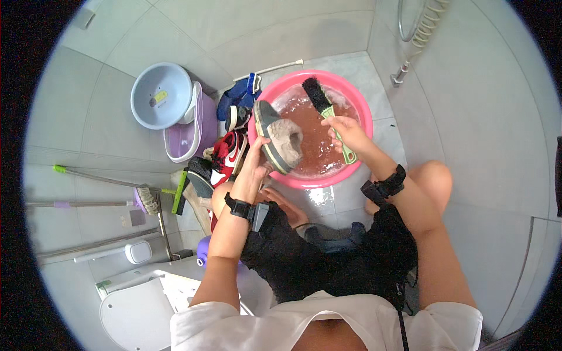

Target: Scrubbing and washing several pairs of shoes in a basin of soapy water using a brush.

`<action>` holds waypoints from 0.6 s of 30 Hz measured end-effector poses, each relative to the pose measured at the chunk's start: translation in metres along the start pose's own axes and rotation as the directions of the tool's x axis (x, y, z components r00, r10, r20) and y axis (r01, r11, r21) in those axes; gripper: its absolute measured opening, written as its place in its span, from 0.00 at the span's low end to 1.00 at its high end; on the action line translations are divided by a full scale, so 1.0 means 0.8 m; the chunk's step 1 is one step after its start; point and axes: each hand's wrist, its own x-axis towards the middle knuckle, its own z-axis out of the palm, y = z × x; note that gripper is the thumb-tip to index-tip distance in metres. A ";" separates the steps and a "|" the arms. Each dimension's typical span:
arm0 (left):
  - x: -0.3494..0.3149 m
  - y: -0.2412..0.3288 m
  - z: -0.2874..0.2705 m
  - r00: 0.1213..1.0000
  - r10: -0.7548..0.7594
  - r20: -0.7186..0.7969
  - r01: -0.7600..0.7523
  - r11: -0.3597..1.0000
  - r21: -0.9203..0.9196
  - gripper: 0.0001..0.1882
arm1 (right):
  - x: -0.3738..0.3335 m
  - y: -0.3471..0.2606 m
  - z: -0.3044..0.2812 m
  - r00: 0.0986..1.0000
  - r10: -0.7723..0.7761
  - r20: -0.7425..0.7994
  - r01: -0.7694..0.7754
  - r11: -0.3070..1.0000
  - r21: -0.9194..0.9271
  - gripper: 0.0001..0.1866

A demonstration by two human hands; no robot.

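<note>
My left hand (256, 162) is closed on the near side of a fleece-lined slipper (287, 137). The slipper has a dark grey toe, a beige fluffy opening and a pale sole edge, and is held over the left side of a pink basin (367, 111). Reddish-brown water (319, 137) with some foam fills the basin. In my right hand (350, 134) is the green handle of a scrubbing brush (319, 96). Its black bristles point toward the far side, above the water and apart from the slipper.
Left of the basin lie a red and white sneaker (225, 158), a black shoe (237, 118) and blue sandals (236, 100). A light blue basin (161, 95) rests on a purple tub (202, 131). Mops and a green squeegee (180, 193) lean at left, near a white toilet (137, 313). A shower hose (427, 29) hangs at right.
</note>
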 end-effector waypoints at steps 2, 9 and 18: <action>0.007 0.002 -0.002 0.990 0.061 0.127 -0.064 0.998 0.014 0.32 | 0.006 0.004 0.011 0.999 0.024 0.033 -0.024 1.000 0.017 0.12; 0.014 -0.004 0.037 0.823 0.477 0.309 -0.514 0.857 0.045 0.56 | 0.041 0.013 0.015 0.990 -0.129 -0.054 0.124 0.988 -0.087 0.13; 0.001 -0.004 0.060 0.711 0.560 0.425 -0.652 0.751 0.102 0.57 | 0.044 0.007 0.017 0.991 -0.136 -0.011 0.136 0.979 0.153 0.19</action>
